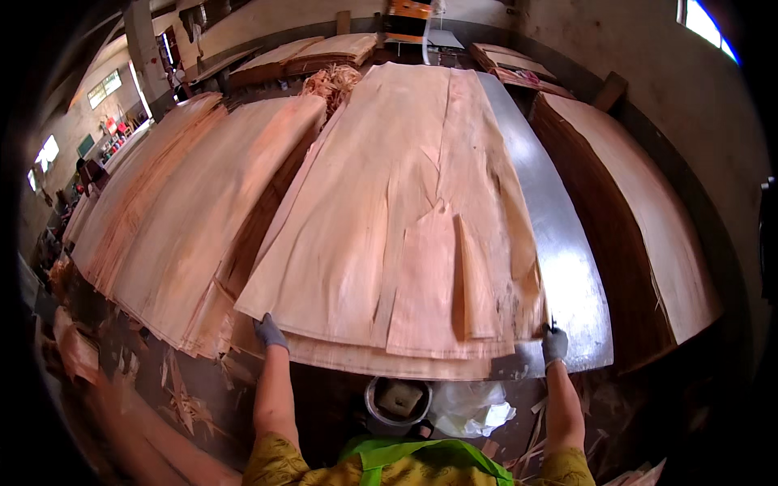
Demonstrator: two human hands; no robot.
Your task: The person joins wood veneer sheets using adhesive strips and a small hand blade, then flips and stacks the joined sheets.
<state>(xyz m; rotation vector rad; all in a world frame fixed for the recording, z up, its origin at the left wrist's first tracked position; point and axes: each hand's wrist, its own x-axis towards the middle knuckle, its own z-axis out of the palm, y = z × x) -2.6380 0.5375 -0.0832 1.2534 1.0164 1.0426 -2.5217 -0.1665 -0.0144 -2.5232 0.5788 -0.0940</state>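
Observation:
A large, thin wood veneer sheet (340, 211) lies over the metal-topped table (571, 267), with another sheet's edge showing under its near side. My left hand (270, 332), in a grey glove, grips the near left corner of the veneer sheet. A torn, narrower veneer piece (423, 283) rests on top near the front, a split running up from it. My right hand (555, 344), also gloved, is closed at the near right corner of the sheet, over the bare metal. A small dark thing pokes up from its fingers, too small to name.
Stacks of veneer stand to the left (219, 178) and right (640, 202) of the table, with more at the back. Below the near edge are a round bucket (398, 401) and a white plastic bag (470, 409). Wood scraps (188, 397) litter the floor at left.

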